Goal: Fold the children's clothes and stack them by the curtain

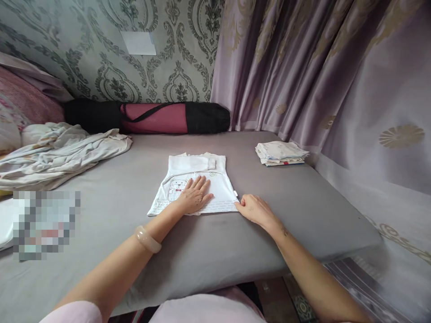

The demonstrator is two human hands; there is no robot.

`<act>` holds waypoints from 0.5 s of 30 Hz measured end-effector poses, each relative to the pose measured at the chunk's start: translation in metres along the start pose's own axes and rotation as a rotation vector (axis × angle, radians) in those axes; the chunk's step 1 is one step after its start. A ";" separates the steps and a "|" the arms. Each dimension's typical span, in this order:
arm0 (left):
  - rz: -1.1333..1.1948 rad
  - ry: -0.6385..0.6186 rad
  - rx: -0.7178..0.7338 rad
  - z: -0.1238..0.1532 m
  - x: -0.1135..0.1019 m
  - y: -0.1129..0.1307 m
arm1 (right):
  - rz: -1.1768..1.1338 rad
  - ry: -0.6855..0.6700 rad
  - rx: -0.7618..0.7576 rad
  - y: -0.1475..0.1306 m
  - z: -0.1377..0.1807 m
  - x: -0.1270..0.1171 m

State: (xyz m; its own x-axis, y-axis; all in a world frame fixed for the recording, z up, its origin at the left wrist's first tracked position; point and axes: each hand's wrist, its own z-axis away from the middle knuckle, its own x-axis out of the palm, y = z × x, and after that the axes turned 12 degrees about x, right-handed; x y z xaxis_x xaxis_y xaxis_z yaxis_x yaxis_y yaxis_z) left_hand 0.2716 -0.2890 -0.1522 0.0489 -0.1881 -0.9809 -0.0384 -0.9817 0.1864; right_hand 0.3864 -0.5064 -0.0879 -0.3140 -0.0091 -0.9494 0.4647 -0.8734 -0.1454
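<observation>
A small white shirt point(220, 190) with a bear print lies flat on the grey sheet, its sleeves folded inward across the top. My left hand point(195, 195) rests on the middle of it, palm down with the fingers spread, just right of the bear. At the shirt's lower right corner, my right hand point(254, 208) is closed, thumb and fingers pinching the edge of the cloth. A small white tag sticks out of the side seam above that hand. A pale bangle point(148, 240) circles my left wrist.
Folded clothes point(282, 153) are stacked at the back right, near the purple curtain point(269, 67). A black and maroon long bag point(155, 119) lies along the wall. On the left are a crumpled cloth point(67, 150) and a blurred-out item point(47, 224). The bed's edge point(235, 287) runs in front.
</observation>
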 end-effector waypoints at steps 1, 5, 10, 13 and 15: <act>-0.010 0.005 0.019 -0.001 -0.003 -0.001 | 0.038 0.022 -0.004 -0.003 0.000 -0.001; 0.034 0.090 0.130 -0.017 -0.016 -0.017 | 0.074 0.198 -0.200 -0.025 -0.011 -0.001; 0.329 0.286 0.135 -0.053 -0.020 -0.040 | -0.073 0.188 -0.742 -0.064 -0.057 0.014; 0.519 0.338 0.076 -0.064 -0.019 -0.041 | -0.067 0.154 -0.896 -0.075 -0.080 0.025; 0.657 0.323 0.058 -0.065 -0.018 -0.041 | -0.046 0.143 -0.945 -0.076 -0.089 0.031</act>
State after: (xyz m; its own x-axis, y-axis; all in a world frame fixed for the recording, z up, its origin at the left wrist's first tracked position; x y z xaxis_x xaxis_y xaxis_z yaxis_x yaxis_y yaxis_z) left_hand 0.3376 -0.2473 -0.1389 0.2887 -0.7454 -0.6009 -0.2129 -0.6619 0.7188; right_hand 0.4146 -0.3968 -0.1309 -0.2735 0.1291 -0.9532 0.9504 -0.1166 -0.2885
